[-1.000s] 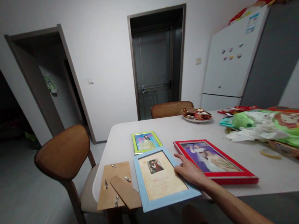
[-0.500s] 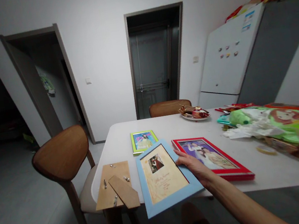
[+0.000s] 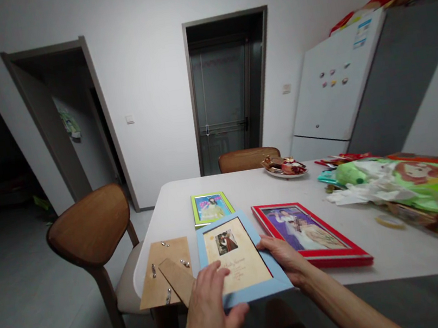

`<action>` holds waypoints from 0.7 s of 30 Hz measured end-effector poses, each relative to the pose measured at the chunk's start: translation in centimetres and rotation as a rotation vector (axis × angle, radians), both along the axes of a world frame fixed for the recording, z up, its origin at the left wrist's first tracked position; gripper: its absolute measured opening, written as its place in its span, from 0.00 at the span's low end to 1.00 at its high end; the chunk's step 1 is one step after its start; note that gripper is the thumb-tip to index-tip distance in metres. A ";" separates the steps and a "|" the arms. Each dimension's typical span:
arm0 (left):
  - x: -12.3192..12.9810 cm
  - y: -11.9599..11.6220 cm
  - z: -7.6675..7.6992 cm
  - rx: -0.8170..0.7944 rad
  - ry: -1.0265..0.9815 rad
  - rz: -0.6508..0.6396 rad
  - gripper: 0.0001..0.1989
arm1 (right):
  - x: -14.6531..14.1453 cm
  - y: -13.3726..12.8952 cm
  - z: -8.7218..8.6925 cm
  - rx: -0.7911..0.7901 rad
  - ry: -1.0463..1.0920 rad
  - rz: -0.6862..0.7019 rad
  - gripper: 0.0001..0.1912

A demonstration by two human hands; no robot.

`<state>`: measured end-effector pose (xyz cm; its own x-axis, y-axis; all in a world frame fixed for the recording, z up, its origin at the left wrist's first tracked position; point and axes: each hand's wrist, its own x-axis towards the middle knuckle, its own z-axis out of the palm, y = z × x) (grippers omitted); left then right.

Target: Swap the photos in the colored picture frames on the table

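Observation:
My right hand (image 3: 283,258) grips the right edge of a light blue picture frame (image 3: 258,291), tilted above the table's near edge. Inside the frame is a cream printed sheet with a small picture and script. My left hand (image 3: 210,302) is open, its fingers over the lower left of the frame and the thumb apart near the bottom edge. Whether its fingertips press on the sheet I cannot tell. To the left lies a brown backing board (image 3: 162,254) with metal clips and a stand leg, partly covered by my left hand.
A red picture frame (image 3: 351,250) lies on the white table (image 3: 243,190) at right, a lime green one (image 3: 195,211) behind. Farther off are a plate of items (image 3: 285,168), crumpled green and white bags (image 3: 422,177) and a tape roll (image 3: 389,222). A chair (image 3: 92,226) stands at left.
My left hand has come in from below onto the front of the blue frame. The frame, held in my right hand, has shifted slightly left and turned a little.

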<state>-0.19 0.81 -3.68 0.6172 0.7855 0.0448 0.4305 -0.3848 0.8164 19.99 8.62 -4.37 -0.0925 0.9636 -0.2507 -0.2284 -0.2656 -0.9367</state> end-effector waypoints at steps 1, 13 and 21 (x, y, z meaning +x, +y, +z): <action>0.4 1.5 -1.0 0.120 -0.007 0.258 0.26 | -0.1 0.0 -0.3 0.001 0.009 0.011 0.22; 1.6 4.2 -2.5 0.211 0.091 0.411 0.39 | -1.1 -0.5 0.1 -0.107 0.103 0.014 0.17; 4.0 3.9 -0.5 0.477 0.087 0.314 0.25 | -0.8 0.0 -0.3 0.062 0.004 0.042 0.13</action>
<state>3.85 4.72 -4.15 0.3745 0.8370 0.3989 0.6415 -0.5445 0.5403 19.17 8.60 -4.67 -0.1340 0.9726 -0.1901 -0.2223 -0.2164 -0.9507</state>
